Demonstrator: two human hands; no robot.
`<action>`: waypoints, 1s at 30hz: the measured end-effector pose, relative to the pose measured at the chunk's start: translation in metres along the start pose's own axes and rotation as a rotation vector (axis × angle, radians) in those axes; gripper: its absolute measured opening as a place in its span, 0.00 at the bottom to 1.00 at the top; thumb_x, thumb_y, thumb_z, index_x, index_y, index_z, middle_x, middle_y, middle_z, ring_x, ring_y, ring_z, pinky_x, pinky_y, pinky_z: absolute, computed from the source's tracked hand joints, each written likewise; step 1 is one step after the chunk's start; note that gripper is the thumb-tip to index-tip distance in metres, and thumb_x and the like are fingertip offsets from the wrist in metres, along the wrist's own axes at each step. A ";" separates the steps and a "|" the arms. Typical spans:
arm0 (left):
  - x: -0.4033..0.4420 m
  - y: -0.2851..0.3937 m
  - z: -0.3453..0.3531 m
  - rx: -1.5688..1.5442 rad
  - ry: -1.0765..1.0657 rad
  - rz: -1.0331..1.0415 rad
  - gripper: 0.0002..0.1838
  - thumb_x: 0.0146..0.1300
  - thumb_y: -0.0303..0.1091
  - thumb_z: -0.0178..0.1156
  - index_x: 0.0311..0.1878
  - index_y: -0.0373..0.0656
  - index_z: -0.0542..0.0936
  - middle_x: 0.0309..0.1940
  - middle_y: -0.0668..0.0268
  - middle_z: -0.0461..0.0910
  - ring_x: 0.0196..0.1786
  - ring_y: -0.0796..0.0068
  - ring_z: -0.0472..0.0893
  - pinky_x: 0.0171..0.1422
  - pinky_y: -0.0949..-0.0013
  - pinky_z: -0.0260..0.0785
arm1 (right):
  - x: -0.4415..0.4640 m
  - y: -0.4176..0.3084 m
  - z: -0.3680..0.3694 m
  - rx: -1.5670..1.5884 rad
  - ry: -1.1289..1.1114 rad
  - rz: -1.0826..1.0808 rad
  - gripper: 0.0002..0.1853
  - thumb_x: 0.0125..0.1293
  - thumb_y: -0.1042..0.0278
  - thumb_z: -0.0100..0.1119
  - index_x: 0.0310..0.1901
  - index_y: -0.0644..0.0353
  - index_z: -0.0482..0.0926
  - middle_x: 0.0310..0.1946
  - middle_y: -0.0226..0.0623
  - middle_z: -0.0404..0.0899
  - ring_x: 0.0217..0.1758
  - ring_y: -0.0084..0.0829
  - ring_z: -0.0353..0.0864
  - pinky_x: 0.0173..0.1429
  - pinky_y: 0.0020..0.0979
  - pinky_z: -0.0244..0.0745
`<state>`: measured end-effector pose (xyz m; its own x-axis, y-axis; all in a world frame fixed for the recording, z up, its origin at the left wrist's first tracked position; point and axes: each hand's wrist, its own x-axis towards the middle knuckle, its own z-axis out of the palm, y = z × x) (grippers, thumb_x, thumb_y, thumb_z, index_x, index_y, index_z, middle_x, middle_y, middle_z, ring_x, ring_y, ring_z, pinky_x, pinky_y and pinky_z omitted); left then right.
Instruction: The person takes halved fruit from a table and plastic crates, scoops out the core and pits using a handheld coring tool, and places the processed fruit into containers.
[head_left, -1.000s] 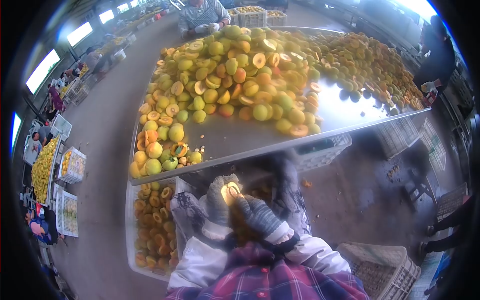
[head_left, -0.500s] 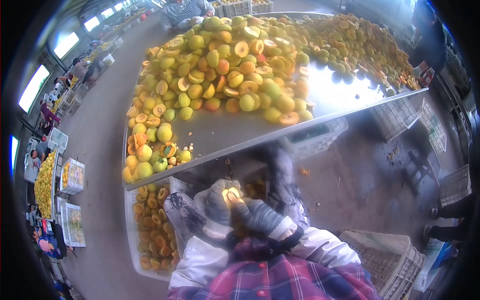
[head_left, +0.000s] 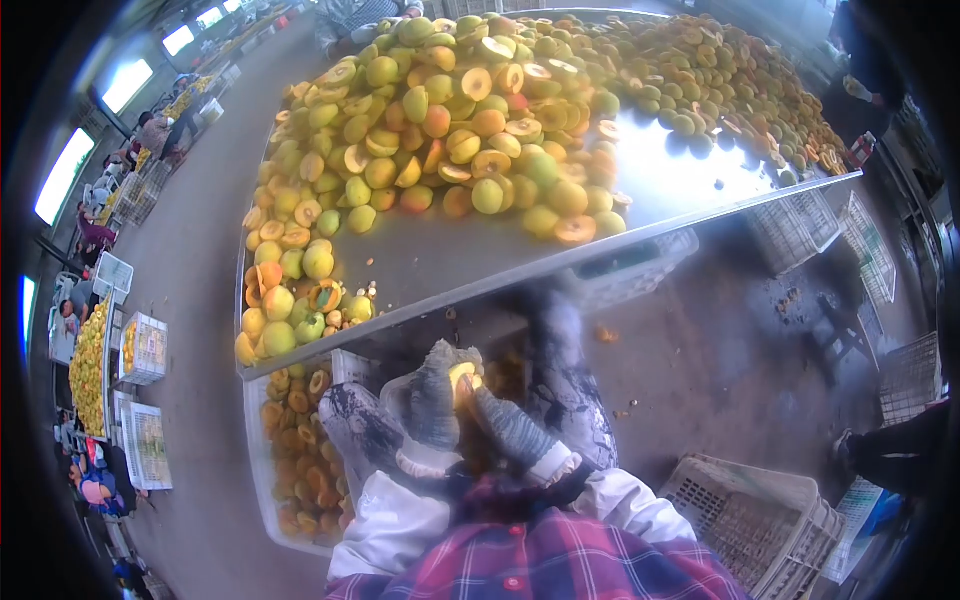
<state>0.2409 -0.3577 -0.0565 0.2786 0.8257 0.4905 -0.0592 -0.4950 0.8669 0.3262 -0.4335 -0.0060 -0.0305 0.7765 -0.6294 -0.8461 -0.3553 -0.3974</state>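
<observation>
My left hand [head_left: 434, 398], in a grey knitted glove, is closed around a piece of yellow apricot [head_left: 461, 374] above my lap. My right hand [head_left: 508, 424], gloved too, presses against the same apricot from the right with its fingers closed; whether it holds a tool as well cannot be made out. Beyond both hands stands a metal table [head_left: 420, 285] with a raised rim. Heaped on it are whole and halved apricots [head_left: 437, 121]. Several small pale pits [head_left: 366, 291] lie near its front left corner.
Left of my legs, a white crate [head_left: 262, 480] holds apricot halves [head_left: 305, 465]. An upright plastic crate [head_left: 745, 520] stands at my right. Another crate [head_left: 640, 270] sits under the table edge. People stand at the table's far side and right; others work along the left wall.
The cut faces of the apricot, spread toward me before, are now mostly covered as my right fingers moved over it. My view has shifted slightly.
</observation>
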 end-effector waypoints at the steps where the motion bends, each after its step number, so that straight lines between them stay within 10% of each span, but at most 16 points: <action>1: -0.004 -0.001 -0.013 -0.046 -0.012 -0.304 0.17 0.71 0.38 0.51 0.50 0.34 0.79 0.34 0.59 0.83 0.34 0.73 0.80 0.41 0.70 0.74 | 0.009 0.010 -0.019 0.043 -0.195 0.022 0.13 0.75 0.53 0.49 0.42 0.50 0.80 0.24 0.24 0.73 0.24 0.19 0.68 0.29 0.21 0.62; 2: -0.005 -0.002 -0.021 -0.097 -0.024 -0.602 0.21 0.73 0.45 0.49 0.45 0.37 0.83 0.35 0.63 0.84 0.40 0.75 0.81 0.45 0.71 0.73 | 0.017 0.018 -0.033 0.044 -0.198 0.027 0.13 0.75 0.53 0.49 0.42 0.50 0.80 0.24 0.24 0.73 0.24 0.19 0.68 0.29 0.21 0.62; 4: -0.003 0.001 0.000 0.056 0.061 -0.521 0.18 0.71 0.44 0.52 0.45 0.39 0.83 0.30 0.63 0.82 0.35 0.75 0.80 0.39 0.72 0.73 | 0.019 0.005 -0.035 0.292 -0.943 0.190 0.14 0.76 0.53 0.48 0.42 0.50 0.80 0.21 0.23 0.73 0.23 0.19 0.68 0.30 0.21 0.60; 5: -0.001 0.004 0.015 0.207 0.149 -0.442 0.15 0.69 0.42 0.55 0.45 0.42 0.82 0.24 0.63 0.80 0.29 0.75 0.80 0.33 0.72 0.72 | 0.010 -0.006 -0.038 -0.395 -0.539 -0.058 0.15 0.76 0.53 0.47 0.40 0.52 0.80 0.25 0.27 0.75 0.25 0.20 0.70 0.34 0.23 0.64; 9: 0.019 0.025 0.009 0.067 0.180 -0.591 0.16 0.67 0.46 0.58 0.45 0.44 0.82 0.20 0.62 0.79 0.24 0.74 0.79 0.25 0.73 0.71 | -0.012 -0.026 -0.026 -0.560 -0.642 -0.334 0.16 0.76 0.54 0.45 0.41 0.55 0.79 0.31 0.32 0.77 0.30 0.22 0.73 0.38 0.26 0.69; 13: 0.028 0.035 0.011 -0.388 0.059 -0.922 0.21 0.65 0.53 0.59 0.45 0.43 0.82 0.23 0.61 0.81 0.25 0.72 0.80 0.21 0.72 0.69 | -0.009 -0.017 -0.028 0.139 -0.733 0.298 0.18 0.75 0.53 0.48 0.53 0.57 0.76 0.38 0.34 0.79 0.36 0.22 0.77 0.44 0.27 0.73; 15: 0.021 0.027 0.041 0.340 0.586 0.360 0.38 0.71 0.65 0.39 0.33 0.37 0.83 0.25 0.59 0.83 0.27 0.68 0.81 0.34 0.68 0.75 | -0.011 -0.010 -0.026 0.118 -0.645 0.244 0.19 0.72 0.51 0.54 0.56 0.56 0.74 0.37 0.33 0.79 0.36 0.23 0.77 0.42 0.28 0.74; 16: 0.019 0.036 0.033 0.280 0.455 0.383 0.38 0.71 0.65 0.38 0.33 0.37 0.83 0.26 0.59 0.83 0.27 0.68 0.81 0.34 0.68 0.75 | -0.013 -0.005 -0.025 0.110 -0.602 0.218 0.21 0.70 0.51 0.56 0.57 0.55 0.73 0.36 0.33 0.79 0.36 0.23 0.77 0.41 0.28 0.74; 19: 0.023 0.072 -0.007 -0.322 -0.080 -0.400 0.39 0.70 0.66 0.38 0.34 0.37 0.83 0.26 0.59 0.83 0.27 0.67 0.81 0.33 0.69 0.76 | -0.019 0.009 -0.015 0.093 -0.519 0.158 0.25 0.67 0.49 0.61 0.60 0.53 0.71 0.35 0.33 0.79 0.36 0.24 0.78 0.39 0.30 0.75; 22: 0.018 0.096 -0.010 -0.521 -0.040 -0.502 0.39 0.70 0.67 0.38 0.35 0.37 0.82 0.26 0.59 0.83 0.27 0.67 0.82 0.33 0.69 0.76 | -0.026 0.015 -0.005 -0.066 -0.334 -0.020 0.27 0.68 0.52 0.61 0.63 0.54 0.69 0.31 0.31 0.80 0.36 0.26 0.79 0.36 0.33 0.76; 24: 0.018 0.113 -0.014 -0.615 -0.003 -0.519 0.39 0.70 0.67 0.37 0.35 0.37 0.82 0.27 0.59 0.83 0.27 0.67 0.82 0.33 0.69 0.76 | -0.014 0.015 -0.038 -1.493 -0.497 -1.262 0.22 0.69 0.56 0.59 0.59 0.57 0.75 0.29 0.34 0.80 0.37 0.32 0.81 0.38 0.35 0.75; 27: 0.027 0.125 -0.033 -0.453 0.111 -0.615 0.35 0.70 0.64 0.42 0.39 0.37 0.82 0.30 0.60 0.83 0.30 0.69 0.82 0.35 0.69 0.76 | 0.050 0.044 -0.110 -0.177 -1.099 -0.159 0.14 0.71 0.57 0.54 0.47 0.58 0.82 0.31 0.42 0.82 0.37 0.39 0.82 0.40 0.38 0.74; 28: 0.031 0.127 -0.042 -0.265 0.188 -0.720 0.31 0.70 0.60 0.47 0.43 0.37 0.81 0.33 0.60 0.83 0.33 0.71 0.82 0.37 0.69 0.75 | 0.048 0.047 -0.111 -0.177 -1.112 -0.152 0.14 0.71 0.57 0.54 0.47 0.58 0.82 0.31 0.42 0.82 0.37 0.39 0.82 0.40 0.38 0.74; 30: 0.027 0.112 -0.073 0.042 0.154 -0.673 0.27 0.70 0.57 0.51 0.46 0.38 0.80 0.38 0.62 0.83 0.41 0.75 0.82 0.43 0.71 0.75 | 0.009 0.040 -0.095 -1.280 -0.638 -0.396 0.17 0.72 0.52 0.48 0.40 0.56 0.81 0.31 0.47 0.82 0.36 0.47 0.81 0.41 0.43 0.73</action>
<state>0.1721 -0.3712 0.0600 0.1023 0.9844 -0.1433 0.1172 0.1312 0.9844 0.3431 -0.4903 -0.0911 -0.4251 0.9012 -0.0846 0.1672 -0.0137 -0.9858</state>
